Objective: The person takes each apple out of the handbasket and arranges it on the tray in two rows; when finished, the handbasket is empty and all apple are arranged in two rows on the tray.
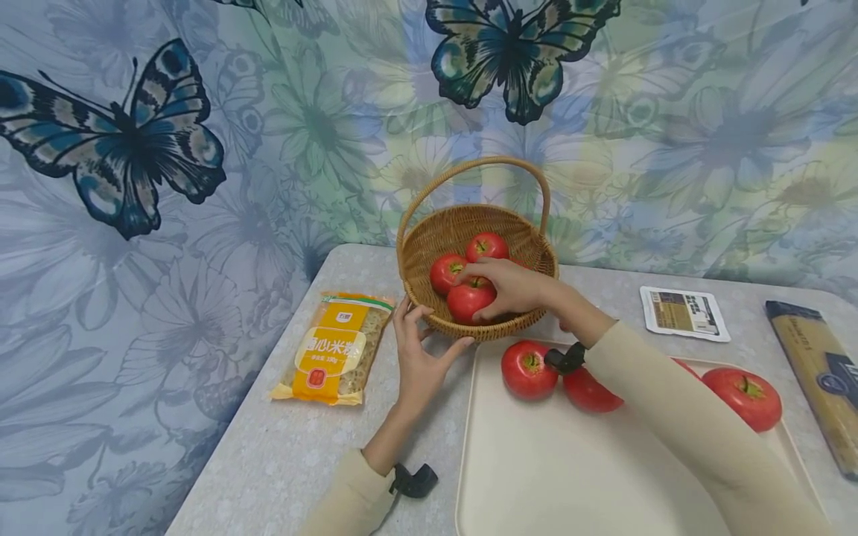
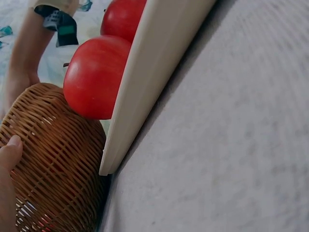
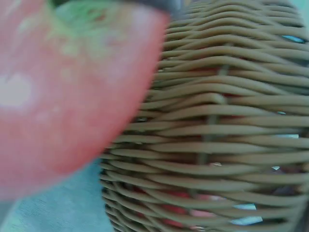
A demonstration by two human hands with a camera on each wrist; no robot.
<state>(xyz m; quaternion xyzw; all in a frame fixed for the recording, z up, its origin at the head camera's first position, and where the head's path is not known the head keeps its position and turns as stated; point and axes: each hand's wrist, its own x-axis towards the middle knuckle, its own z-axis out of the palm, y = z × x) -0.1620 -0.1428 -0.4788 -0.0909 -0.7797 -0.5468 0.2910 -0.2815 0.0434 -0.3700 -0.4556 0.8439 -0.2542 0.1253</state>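
Observation:
A round wicker basket (image 1: 439,223) with a tall arched handle stands at the back of the table with several red apples inside. My right hand (image 1: 512,286) reaches over its rim and grips a red apple (image 1: 468,301) in the basket, fingers on top and thumb at the side. Beside that fruit lies another apple (image 1: 445,273), and one more apple (image 1: 487,246) sits behind. At the basket's front left, my left hand (image 1: 421,365) holds the rim with bent fingers; the thumb (image 2: 11,151) lies against the outer weave. The right wrist view shows the woven side (image 3: 212,140) up close.
A cream tray (image 1: 536,461) in front of the basket bears several apples, including one apple (image 1: 529,370) near its corner. Left lies a yellow food packet (image 1: 333,350). On the right are a white flat packet (image 1: 684,313) and a long brown package (image 1: 814,380).

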